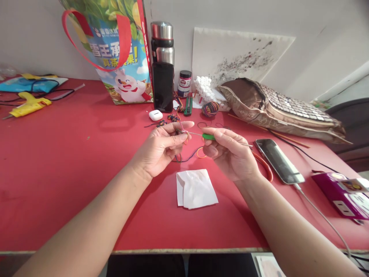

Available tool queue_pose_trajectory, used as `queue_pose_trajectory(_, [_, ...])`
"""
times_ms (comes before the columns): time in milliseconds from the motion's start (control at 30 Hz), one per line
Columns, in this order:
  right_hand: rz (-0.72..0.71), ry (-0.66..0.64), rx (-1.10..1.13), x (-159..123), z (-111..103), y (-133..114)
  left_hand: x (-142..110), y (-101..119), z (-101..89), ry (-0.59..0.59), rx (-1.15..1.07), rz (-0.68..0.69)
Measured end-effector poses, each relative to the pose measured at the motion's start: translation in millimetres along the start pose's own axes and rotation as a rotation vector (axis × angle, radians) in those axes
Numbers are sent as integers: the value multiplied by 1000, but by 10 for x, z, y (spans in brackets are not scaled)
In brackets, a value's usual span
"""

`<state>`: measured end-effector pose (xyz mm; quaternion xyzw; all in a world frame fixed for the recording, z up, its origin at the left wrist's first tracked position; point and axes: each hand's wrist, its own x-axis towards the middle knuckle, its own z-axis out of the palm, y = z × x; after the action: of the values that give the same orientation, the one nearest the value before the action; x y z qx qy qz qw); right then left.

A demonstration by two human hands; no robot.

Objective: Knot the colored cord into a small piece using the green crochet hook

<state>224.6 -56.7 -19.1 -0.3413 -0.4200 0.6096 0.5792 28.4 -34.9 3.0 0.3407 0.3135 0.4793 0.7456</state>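
My left hand is closed in a pinch on thin coloured cords just above the red table. My right hand grips a thin metal hook tool with a green handle; its tip points left into the cords at my left fingertips. Loose ends of dark and orange cord hang down between my hands onto the table. A folded white paper lies flat right below both hands.
A phone on a charging cable lies right of my right hand, a purple box beyond it. At the back stand a printed bag, a flask, a dark phone, a spool of multicoloured cord. A yellow glue gun lies far left.
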Motion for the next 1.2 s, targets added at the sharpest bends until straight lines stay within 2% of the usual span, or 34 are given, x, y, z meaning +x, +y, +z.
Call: queue_pose_trajectory(1200, [21, 54, 18, 10, 3, -66, 4, 22, -11, -9, -37, -76])
